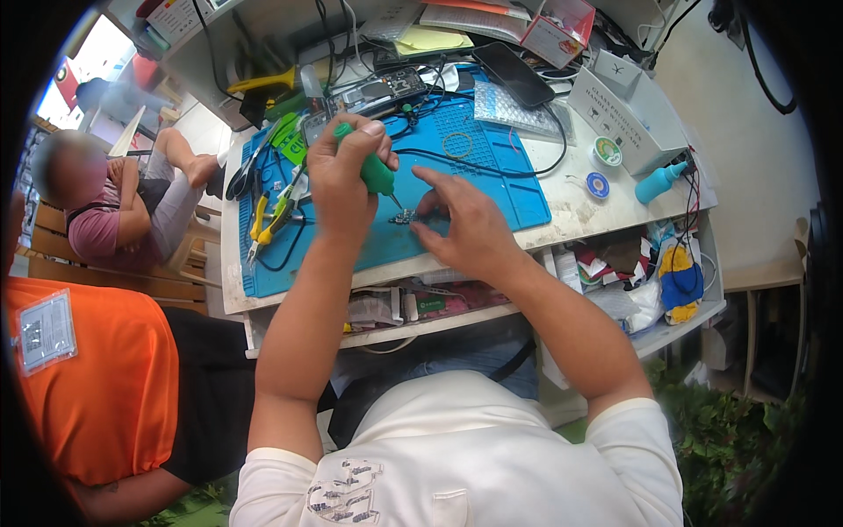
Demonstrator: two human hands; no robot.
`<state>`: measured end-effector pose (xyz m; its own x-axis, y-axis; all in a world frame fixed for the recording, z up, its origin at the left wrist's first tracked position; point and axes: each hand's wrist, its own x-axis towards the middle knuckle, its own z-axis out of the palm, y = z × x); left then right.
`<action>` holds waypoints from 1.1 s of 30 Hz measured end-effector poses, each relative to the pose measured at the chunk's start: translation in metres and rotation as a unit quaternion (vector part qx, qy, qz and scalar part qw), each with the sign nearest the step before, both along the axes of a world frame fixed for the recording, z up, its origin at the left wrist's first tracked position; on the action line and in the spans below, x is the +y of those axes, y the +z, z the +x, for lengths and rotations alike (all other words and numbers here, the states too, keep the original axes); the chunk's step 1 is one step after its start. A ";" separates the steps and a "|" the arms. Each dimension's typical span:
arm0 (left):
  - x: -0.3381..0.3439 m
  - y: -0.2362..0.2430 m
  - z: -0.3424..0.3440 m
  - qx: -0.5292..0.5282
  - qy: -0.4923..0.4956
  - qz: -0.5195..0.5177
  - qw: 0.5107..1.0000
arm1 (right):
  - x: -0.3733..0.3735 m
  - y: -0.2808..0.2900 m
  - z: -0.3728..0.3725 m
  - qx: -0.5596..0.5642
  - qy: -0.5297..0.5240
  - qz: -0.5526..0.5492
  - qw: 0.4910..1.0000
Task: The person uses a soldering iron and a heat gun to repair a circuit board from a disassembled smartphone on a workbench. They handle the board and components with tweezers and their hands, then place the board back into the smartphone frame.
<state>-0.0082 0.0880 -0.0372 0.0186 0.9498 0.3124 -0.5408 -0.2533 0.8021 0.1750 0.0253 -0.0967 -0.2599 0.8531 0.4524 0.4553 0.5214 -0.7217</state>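
Observation:
My left hand (347,176) is wrapped round a green bottle (378,176) with a thin needle tip. It is tilted, and its tip points down at a small circuit board (403,217) on the blue work mat (351,257). The thumb and a fingertip of my right hand (461,220) close on the board's right end, while the index finger is raised off it. Beside my left hand lie yellow-handled pliers (263,220) and other hand tools. The board's parts are too small to make out.
A black phone (514,75) rests on bubble wrap behind the mat. To the right stand a white box (619,119), a teal bottle (660,182) and two small spools (607,151). Open drawers (672,321) sit below the tabletop. A person in orange (97,378) is close on my left; another person (123,206) sits beyond.

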 end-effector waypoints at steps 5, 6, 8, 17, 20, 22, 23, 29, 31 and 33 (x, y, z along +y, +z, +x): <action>-0.007 0.013 -0.010 0.067 -0.019 0.033 0.997 | -0.002 0.007 0.000 -0.012 0.009 -0.016 1.000; -0.006 0.011 -0.016 0.082 -0.045 0.048 0.994 | -0.002 0.007 0.000 -0.009 0.009 -0.017 1.000; -0.004 0.006 -0.016 0.073 -0.070 0.046 0.994 | -0.001 0.005 0.000 -0.004 0.011 -0.013 1.000; -0.009 -0.003 0.001 0.182 0.018 -0.009 0.983 | 0.000 0.002 0.000 -0.010 0.007 -0.007 1.000; -0.009 0.000 -0.003 0.172 0.024 -0.013 0.985 | 0.000 0.002 0.000 -0.007 0.009 -0.005 1.000; -0.011 0.002 -0.004 0.134 0.027 0.000 0.991 | -0.001 0.002 -0.001 -0.002 0.011 -0.005 1.000; -0.012 0.005 -0.002 0.112 0.033 0.011 0.993 | -0.001 0.003 -0.001 0.001 0.010 -0.007 1.000; -0.021 0.024 -0.006 0.062 0.008 0.052 0.997 | -0.001 0.005 0.000 0.002 0.016 0.023 1.000; -0.022 0.030 -0.006 0.073 0.008 0.070 0.995 | -0.002 0.005 0.000 0.010 0.016 0.026 0.999; -0.018 0.030 -0.008 0.109 0.008 0.087 0.990 | -0.002 0.006 -0.002 0.008 0.014 0.038 0.999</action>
